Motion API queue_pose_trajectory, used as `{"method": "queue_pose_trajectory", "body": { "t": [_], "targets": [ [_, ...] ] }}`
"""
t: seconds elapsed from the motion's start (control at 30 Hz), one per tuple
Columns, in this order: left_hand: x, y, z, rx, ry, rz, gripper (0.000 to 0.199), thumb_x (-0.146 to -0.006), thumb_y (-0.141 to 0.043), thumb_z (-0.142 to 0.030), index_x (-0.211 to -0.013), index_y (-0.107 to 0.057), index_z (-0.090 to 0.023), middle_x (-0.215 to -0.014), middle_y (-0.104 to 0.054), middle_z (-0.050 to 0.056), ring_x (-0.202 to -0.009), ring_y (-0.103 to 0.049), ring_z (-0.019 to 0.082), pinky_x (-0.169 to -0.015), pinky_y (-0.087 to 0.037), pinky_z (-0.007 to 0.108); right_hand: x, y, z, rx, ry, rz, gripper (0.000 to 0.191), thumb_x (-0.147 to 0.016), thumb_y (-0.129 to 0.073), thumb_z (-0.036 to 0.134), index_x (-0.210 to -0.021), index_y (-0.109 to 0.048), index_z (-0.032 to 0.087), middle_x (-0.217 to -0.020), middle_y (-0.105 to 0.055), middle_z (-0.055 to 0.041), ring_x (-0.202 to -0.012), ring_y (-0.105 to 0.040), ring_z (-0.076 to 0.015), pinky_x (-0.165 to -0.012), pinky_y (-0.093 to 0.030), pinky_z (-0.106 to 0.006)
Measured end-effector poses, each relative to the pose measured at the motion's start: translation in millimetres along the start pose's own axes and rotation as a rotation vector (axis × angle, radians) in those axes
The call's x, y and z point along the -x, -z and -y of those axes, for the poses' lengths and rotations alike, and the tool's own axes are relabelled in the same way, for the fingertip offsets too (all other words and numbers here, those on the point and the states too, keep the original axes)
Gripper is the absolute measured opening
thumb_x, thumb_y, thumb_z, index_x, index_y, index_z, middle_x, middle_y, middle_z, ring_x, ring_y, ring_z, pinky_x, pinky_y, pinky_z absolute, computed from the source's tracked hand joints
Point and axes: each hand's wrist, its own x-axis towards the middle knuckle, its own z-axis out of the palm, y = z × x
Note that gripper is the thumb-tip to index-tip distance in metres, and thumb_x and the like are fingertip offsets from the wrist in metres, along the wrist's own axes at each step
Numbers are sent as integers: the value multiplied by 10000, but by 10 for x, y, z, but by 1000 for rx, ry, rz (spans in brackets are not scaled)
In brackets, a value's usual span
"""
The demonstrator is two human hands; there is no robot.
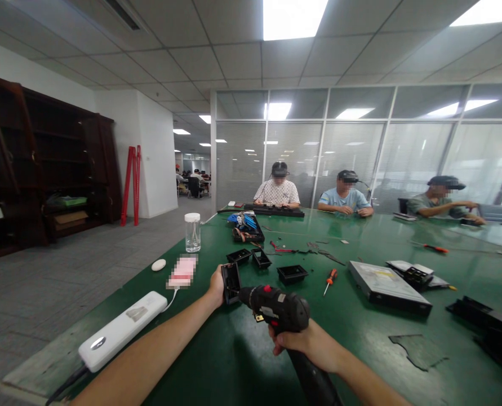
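Observation:
My left hand [217, 286] grips a black plastic frame [231, 282] by its left side, holding it upright over the green table. In my right hand [295, 341] is a black cordless drill [274, 307] with red buttons, its handle wrapped by my fingers. The drill's nose points left at the frame's lower right; whether the bit touches it I cannot tell. Just beyond lie similar black plastic frames, one [292, 273] to the right and two others [261, 258] further back. An orange-handled screwdriver [331, 280] rests right of them.
A white power strip [124, 330], a pixelated pink item [182, 273] and a clear jar [192, 234] line the left edge. On the right are a silver disc drive [388, 286], a broken clear piece [420, 349] and black parts [487, 324]. Several people [278, 192] sit across the table [200, 366].

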Motion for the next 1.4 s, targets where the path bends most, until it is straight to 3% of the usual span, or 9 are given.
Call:
{"method": "queue_pose_trajectory", "body": {
  "t": [0.87, 1.4],
  "targets": [
    [7, -11, -8, 13, 40, -26, 230, -688, -488, -354, -576, -513, -155, -458, -487, -20, -383, -464, 105, -409, -394, 223, 3, 2, 8, 41, -3, -8, 185, -639, -551, 185, -818, -562, 138, -761, -552, -3, -649, -568, -152, -683, -449, -299],
    [-5, 2, 4, -39, -10, -39, 193, -681, -494, -338, -633, -546, -158, -475, -510, -19, -392, -484, 118, -415, -408, 241, -2, 15, -22, -4, -2, 5, 173, -642, -536, 141, -814, -553, 140, -772, -544, -2, -670, -577, -162, -675, -447, -305]
  ]
}}
